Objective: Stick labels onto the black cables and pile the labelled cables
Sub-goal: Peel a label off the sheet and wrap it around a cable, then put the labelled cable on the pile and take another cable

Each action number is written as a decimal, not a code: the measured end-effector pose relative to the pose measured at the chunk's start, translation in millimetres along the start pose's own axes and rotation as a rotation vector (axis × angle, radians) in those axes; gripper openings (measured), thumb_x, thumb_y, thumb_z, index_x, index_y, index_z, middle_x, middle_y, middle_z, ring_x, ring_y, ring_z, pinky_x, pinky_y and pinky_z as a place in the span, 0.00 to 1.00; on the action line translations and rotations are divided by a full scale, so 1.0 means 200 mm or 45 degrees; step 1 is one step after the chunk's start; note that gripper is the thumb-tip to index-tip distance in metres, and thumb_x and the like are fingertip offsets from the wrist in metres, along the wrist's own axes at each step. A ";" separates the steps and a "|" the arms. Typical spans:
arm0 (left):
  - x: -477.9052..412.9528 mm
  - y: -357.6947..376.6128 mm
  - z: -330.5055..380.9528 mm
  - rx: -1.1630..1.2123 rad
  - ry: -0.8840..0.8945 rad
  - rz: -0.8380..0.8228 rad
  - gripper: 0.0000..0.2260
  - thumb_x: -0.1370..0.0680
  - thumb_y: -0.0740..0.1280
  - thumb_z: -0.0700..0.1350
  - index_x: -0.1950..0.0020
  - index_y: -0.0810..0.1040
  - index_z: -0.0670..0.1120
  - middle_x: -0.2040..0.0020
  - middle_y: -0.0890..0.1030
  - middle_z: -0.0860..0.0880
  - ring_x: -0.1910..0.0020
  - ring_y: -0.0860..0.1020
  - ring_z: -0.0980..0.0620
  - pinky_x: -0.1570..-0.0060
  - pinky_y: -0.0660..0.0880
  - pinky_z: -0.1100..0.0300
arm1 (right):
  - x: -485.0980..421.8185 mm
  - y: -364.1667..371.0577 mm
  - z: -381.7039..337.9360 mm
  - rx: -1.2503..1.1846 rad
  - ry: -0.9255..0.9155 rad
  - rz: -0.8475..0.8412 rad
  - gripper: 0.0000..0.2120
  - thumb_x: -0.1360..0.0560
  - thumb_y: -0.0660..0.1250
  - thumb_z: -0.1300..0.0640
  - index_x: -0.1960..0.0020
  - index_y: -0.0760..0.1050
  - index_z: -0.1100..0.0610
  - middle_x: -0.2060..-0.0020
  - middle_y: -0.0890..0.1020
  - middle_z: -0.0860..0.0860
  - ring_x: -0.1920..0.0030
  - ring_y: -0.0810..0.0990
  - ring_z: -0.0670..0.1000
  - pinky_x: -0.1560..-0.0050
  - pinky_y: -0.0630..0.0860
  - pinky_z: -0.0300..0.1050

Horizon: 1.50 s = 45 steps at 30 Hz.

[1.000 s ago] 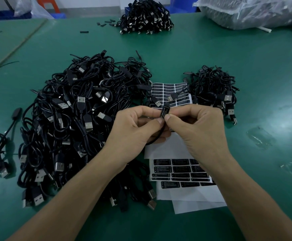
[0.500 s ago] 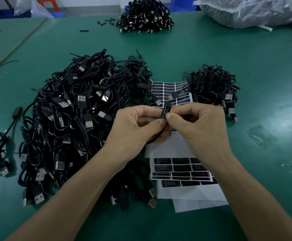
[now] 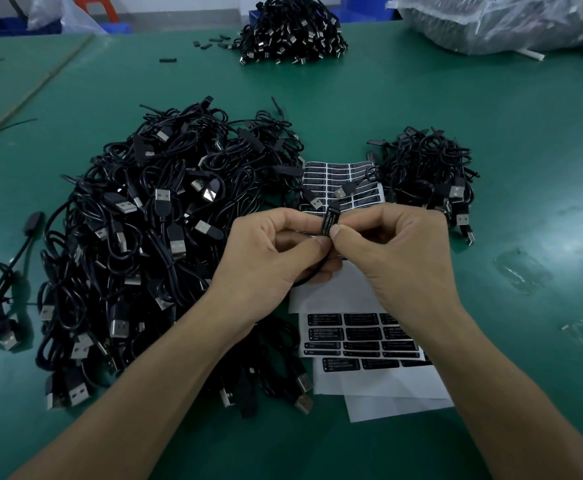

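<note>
Over the middle of the green table, my left hand [image 3: 276,251] and my right hand [image 3: 397,258] pinch one black cable's small controller block [image 3: 330,221] between thumbs and forefingers. A black label with white print lies on the block. The cable's cord [image 3: 312,275] loops down under my left palm. A big heap of black USB cables [image 3: 151,244] lies to the left. A smaller pile of cables [image 3: 428,174] sits at the right. Label sheets lie below my hands [image 3: 359,337] and beyond them [image 3: 342,181].
Another cable pile [image 3: 290,32] sits at the far edge, with a full plastic bag [image 3: 505,19] at the back right. A single cable [image 3: 2,289] lies at the far left. Scraps of clear film [image 3: 522,271] lie on the table [image 3: 491,116] to the right.
Both hands have stayed together on the block, shifting slightly upward. The thumbs have slid along the label on the block.
</note>
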State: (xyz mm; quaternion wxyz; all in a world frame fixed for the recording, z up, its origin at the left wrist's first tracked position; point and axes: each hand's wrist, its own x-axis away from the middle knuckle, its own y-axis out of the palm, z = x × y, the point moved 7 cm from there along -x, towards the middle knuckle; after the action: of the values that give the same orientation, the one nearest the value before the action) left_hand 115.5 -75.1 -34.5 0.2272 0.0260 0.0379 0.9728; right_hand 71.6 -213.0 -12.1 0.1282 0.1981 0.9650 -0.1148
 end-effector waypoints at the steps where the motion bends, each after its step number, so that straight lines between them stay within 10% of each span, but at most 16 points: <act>1: 0.00 0.00 0.00 -0.001 0.001 -0.001 0.04 0.23 0.71 0.33 0.49 0.82 0.38 0.63 0.86 0.42 0.66 0.85 0.51 0.66 0.78 0.67 | 0.00 0.00 0.00 0.000 -0.001 -0.001 0.13 0.29 0.74 0.68 0.64 0.82 0.51 0.69 0.85 0.45 0.70 0.83 0.42 0.67 0.77 0.31; 15: -0.01 -0.02 -0.01 0.003 0.017 0.037 0.03 0.23 0.71 0.33 0.52 0.83 0.40 0.64 0.86 0.41 0.65 0.86 0.48 0.66 0.80 0.64 | 0.02 -0.03 0.05 -0.101 0.083 0.087 0.20 0.32 0.77 0.66 0.57 0.65 0.54 0.63 0.86 0.49 0.63 0.86 0.50 0.60 0.83 0.46; 26: 0.00 0.00 0.00 -0.030 0.045 0.003 0.03 0.24 0.71 0.33 0.52 0.83 0.40 0.63 0.86 0.41 0.64 0.86 0.46 0.63 0.82 0.60 | -0.01 0.00 0.07 -0.121 0.047 -0.007 0.04 0.27 0.76 0.57 0.57 0.83 0.49 0.67 0.85 0.45 0.66 0.80 0.41 0.63 0.76 0.34; 34: 0.00 -0.02 0.06 -0.395 0.231 0.014 0.06 0.22 0.72 0.44 0.59 0.84 0.48 0.67 0.85 0.48 0.68 0.84 0.50 0.66 0.80 0.60 | 0.00 0.02 0.03 0.028 -0.051 -0.069 0.13 0.19 0.67 0.54 0.61 0.82 0.54 0.70 0.82 0.50 0.69 0.77 0.48 0.68 0.74 0.41; 41: 0.04 -0.07 0.30 -0.712 0.614 0.202 0.06 0.20 0.69 0.43 0.56 0.82 0.51 0.63 0.85 0.54 0.66 0.83 0.53 0.67 0.79 0.59 | 0.05 0.10 0.00 0.015 -0.045 -0.251 0.17 0.26 0.70 0.48 0.37 0.78 0.45 0.57 0.83 0.39 0.55 0.81 0.40 0.56 0.76 0.33; 45: 0.05 -0.11 0.34 -0.252 0.563 0.243 0.06 0.17 0.65 0.41 0.55 0.75 0.47 0.63 0.85 0.50 0.68 0.84 0.53 0.71 0.77 0.65 | 0.11 0.21 -0.03 0.407 -0.245 -0.384 0.11 0.32 0.77 0.47 0.57 0.75 0.37 0.60 0.78 0.38 0.55 0.76 0.36 0.56 0.69 0.28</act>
State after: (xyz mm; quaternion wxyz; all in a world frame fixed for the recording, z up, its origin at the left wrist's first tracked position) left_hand 121.2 -47.3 32.5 0.1219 -0.2061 -0.0113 0.9708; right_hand 68.1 -165.1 -20.3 0.1679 0.0575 0.9366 -0.3022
